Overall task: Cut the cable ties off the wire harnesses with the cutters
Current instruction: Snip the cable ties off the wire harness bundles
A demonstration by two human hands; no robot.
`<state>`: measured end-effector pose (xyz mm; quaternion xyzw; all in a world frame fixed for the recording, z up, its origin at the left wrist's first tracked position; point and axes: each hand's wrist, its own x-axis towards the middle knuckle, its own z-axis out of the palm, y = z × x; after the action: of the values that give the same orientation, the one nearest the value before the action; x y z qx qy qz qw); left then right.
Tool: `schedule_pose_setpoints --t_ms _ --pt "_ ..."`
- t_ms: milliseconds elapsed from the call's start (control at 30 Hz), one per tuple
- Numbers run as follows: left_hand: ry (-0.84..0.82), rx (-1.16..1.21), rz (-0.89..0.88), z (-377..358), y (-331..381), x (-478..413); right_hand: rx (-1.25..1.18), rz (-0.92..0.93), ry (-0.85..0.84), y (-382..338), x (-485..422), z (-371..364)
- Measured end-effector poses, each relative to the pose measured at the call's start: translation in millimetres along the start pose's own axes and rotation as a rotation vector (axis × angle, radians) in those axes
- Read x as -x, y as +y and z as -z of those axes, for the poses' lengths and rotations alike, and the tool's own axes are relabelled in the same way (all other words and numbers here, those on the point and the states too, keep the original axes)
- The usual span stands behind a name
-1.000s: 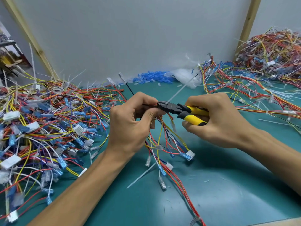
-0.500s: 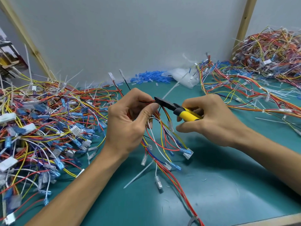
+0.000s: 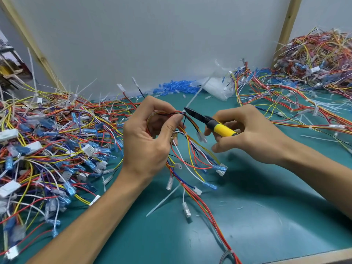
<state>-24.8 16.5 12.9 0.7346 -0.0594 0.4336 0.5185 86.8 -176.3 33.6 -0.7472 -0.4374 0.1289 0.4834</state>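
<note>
A thin, multicoloured wire harness (image 3: 192,147) is being pinched over the teal mat (image 3: 266,216) by the left hand (image 3: 150,141). Yellow-handled cutters (image 3: 208,121), tips at its translucent cable tie (image 3: 196,95), are being gripped by the right hand (image 3: 253,138).

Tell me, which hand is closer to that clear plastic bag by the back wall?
Right. The right hand, holding the cutters, sits in front of the plastic bag; the left hand, gripping the wire harness, is farther off to its left.
</note>
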Motion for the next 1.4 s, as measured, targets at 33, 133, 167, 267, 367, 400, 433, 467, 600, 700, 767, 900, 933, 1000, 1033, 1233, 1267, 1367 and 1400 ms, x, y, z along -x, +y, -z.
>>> schedule_pose_setpoints --t_ms 33,133,167,267,367,400,433,467,600,700,767,900,933,1000,1033,1233,1267,1367,1400 --pt "0.006 -0.005 -0.007 0.2 -0.2 -0.1 0.019 0.006 0.01 0.8 0.1 0.4" --pt "0.014 -0.021 -0.018 0.9 -0.6 0.4 0.088 0.007 0.045 2.1 0.7 0.3" --pt "0.014 -0.021 -0.019 0.9 -0.9 0.5 0.1 0.003 0.056 2.5 1.1 0.2" --pt "0.006 -0.031 -0.029 1.2 -1.3 0.8 0.117 0.0 0.07 2.9 1.8 0.1" --pt "0.004 -0.039 -0.046 1.7 -1.1 0.5 0.128 0.002 0.08 2.9 2.0 0.0" --pt "0.004 -0.043 -0.052 1.9 -1.1 0.4 0.131 0.0 0.084 3.1 1.9 0.3" --pt "0.005 -0.047 -0.056 1.8 -1.3 0.3 0.135 -0.002 0.087 3.3 1.5 0.8" --pt "0.004 -0.05 -0.059 2.0 -1.3 0.4 0.141 -0.002 0.089 3.5 1.6 1.6" --pt "0.003 -0.047 -0.062 1.1 -1.7 1.0 0.142 -0.001 0.07 2.1 2.6 2.8" --pt "0.007 -0.053 -0.061 0.6 -1.7 1.0 0.152 -0.012 0.051 1.1 2.6 2.9" --pt "0.005 -0.056 -0.062 0.0 -1.6 1.1 0.154 -0.018 0.054 1.6 3.0 3.9" --pt "0.011 -0.047 -0.056 -0.2 -0.7 1.4 0.125 -0.02 0.055 1.5 3.2 1.7" --pt "0.014 -0.048 -0.055 -0.1 -0.8 1.2 0.127 -0.014 0.061 1.9 2.8 0.9" --pt "0.015 -0.052 -0.048 0.4 -0.8 0.8 0.147 0.002 0.086 3.0 2.1 0.6" --pt "0.013 -0.053 -0.046 0.6 -0.9 0.7 0.16 0.008 0.098 3.4 1.9 1.1" --pt "-0.014 -0.095 -0.077 2.3 -1.7 1.2 0.207 0.015 0.112 4.3 2.1 3.0" --pt "-0.014 -0.101 -0.077 2.8 -1.8 1.0 0.208 0.014 0.106 4.4 2.0 3.0" --pt "-0.02 -0.101 -0.073 3.6 -2.4 0.4 0.2 0.017 0.086 4.3 2.0 3.3" --pt "-0.021 -0.101 -0.074 3.8 -2.5 0.4 0.197 0.018 0.082 4.2 2.2 3.3"
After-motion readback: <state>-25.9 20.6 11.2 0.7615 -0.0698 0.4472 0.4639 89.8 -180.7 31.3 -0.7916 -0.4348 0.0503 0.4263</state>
